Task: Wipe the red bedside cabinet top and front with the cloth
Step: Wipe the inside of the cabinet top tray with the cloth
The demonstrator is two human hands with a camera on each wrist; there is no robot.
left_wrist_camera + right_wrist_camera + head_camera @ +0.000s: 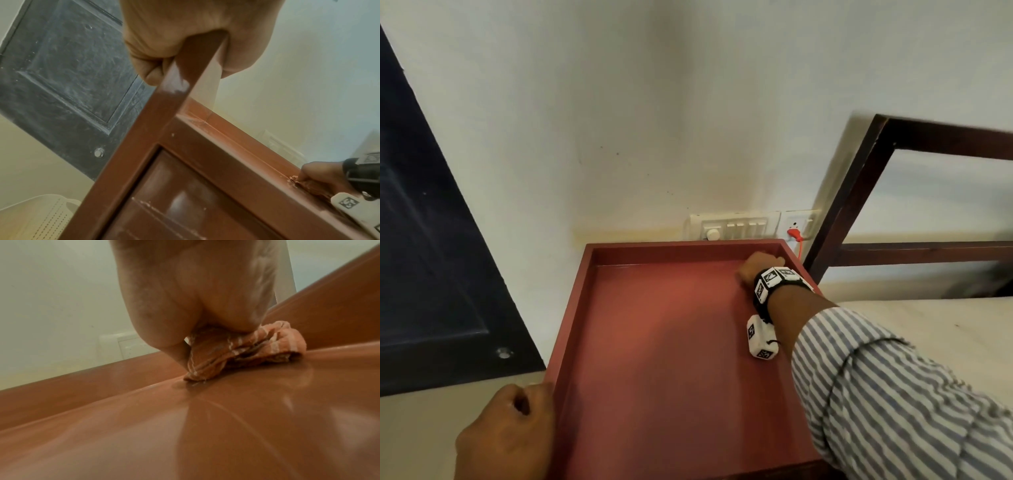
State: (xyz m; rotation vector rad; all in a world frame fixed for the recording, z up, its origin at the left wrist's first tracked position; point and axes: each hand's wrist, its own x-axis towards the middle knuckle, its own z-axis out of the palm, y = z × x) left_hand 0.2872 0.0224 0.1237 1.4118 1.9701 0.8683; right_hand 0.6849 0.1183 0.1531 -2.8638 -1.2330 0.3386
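Observation:
The red bedside cabinet fills the middle of the head view, its top a shallow tray with a raised rim. My right hand reaches into the far right corner of the top and presses down a bunched orange cloth with pale stripes; the hand grips the cloth from above. In the head view the cloth is hidden under the hand. My left hand grips the cabinet's left rim near the front corner, fingers curled over the edge. The cabinet's panelled front shows in the left wrist view.
A white wall stands right behind the cabinet, with a switch plate and a socket holding an orange plug. A dark door is at the left. A dark wooden bed frame and mattress lie at the right. A perforated white basket stands low left.

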